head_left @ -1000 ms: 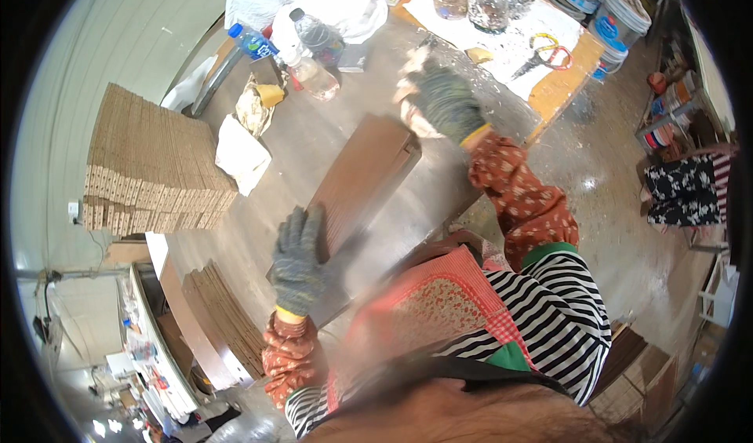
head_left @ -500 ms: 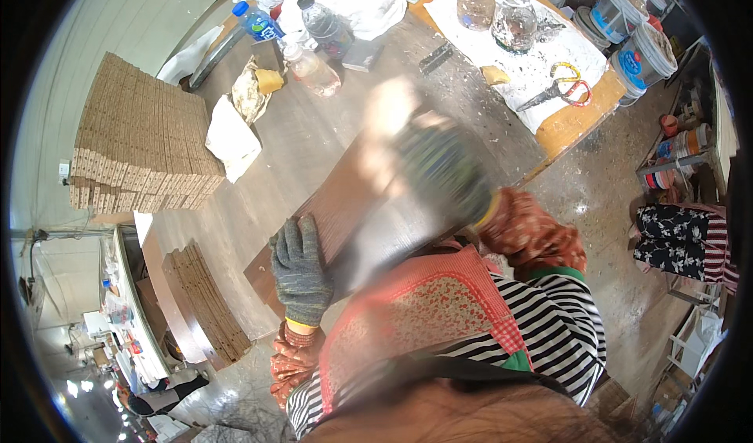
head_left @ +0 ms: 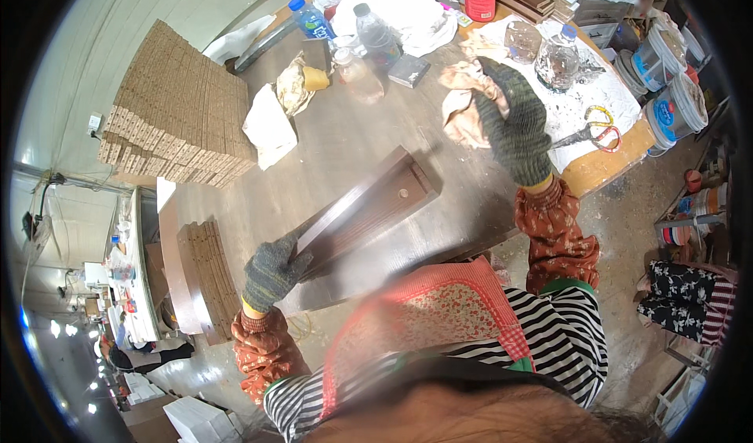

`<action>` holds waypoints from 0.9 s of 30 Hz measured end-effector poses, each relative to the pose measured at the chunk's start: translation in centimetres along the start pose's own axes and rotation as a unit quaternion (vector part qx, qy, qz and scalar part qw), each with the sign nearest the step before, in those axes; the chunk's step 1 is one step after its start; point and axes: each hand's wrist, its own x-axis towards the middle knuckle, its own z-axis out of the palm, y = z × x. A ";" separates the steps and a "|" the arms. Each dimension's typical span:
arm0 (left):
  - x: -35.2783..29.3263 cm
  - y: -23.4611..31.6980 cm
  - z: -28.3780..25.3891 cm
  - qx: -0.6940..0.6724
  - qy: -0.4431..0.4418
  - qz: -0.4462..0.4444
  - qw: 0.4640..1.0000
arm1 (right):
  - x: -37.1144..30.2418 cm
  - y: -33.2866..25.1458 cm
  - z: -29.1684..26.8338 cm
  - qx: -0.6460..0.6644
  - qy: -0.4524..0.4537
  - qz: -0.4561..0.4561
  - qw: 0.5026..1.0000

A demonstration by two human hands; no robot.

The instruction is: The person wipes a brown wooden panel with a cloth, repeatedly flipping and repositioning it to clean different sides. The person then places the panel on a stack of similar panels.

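A dark brown wood-grain board (head_left: 362,219) lies slantwise across the table in front of me, tipped so that a long narrow edge shows, with a round hole near its far end. My left hand (head_left: 274,274), in a dark grey knitted glove, is closed around the board's near left end. Away from the board, to the right, my right hand (head_left: 514,125) wears a matching glove and grips a crumpled pale peach cloth (head_left: 469,117). The fingertips of that hand are partly hidden by the cloth.
A tall stack of boards (head_left: 180,102) stands at the left, with a smaller stack (head_left: 205,266) nearer me. Bottles (head_left: 376,36) and crumpled cloths (head_left: 269,125) sit at the back. Scissors (head_left: 600,133) and a cut-off bottle (head_left: 557,60) rest on a stained white sheet at the right.
My right hand has moved from over the board to the far right with the cloth. My left hand now grips the board's end, and the board has tipped toward its edge.
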 end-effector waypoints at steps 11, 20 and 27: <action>1.3 -2.1 0.7 -0.058 0.021 0.066 0.996 | -1.3 -8.1 10.4 -0.014 -0.352 -0.219 0.910; 0.4 -1.8 1.3 -0.001 0.082 0.069 0.994 | 6.7 2.9 9.2 0.306 -0.114 0.049 0.944; -3.1 -2.8 0.0 -0.018 0.079 -0.033 0.996 | 16.1 -0.7 17.6 -0.185 -0.169 -0.220 0.943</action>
